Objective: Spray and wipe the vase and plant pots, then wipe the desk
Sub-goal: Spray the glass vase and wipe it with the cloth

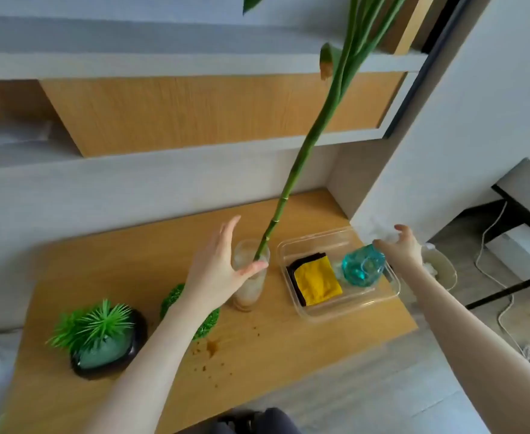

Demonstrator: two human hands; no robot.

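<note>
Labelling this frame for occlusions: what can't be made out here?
- Second plant pot, head view: mostly behind the left forearm.
- Spray bottle nozzle: blurred, hidden by the right hand.
- Stalk top: cut off by the upper edge.
- Vase contents: cloudy glass.

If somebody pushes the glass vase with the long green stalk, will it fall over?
Probably it could. The vase is tall and narrow, and the stalk leans far to one side above it, so a push near the rim may tip it. It looks like clear glass, so likely smooth, slippery and breakable. The left hand is open beside it, not gripping.
</note>
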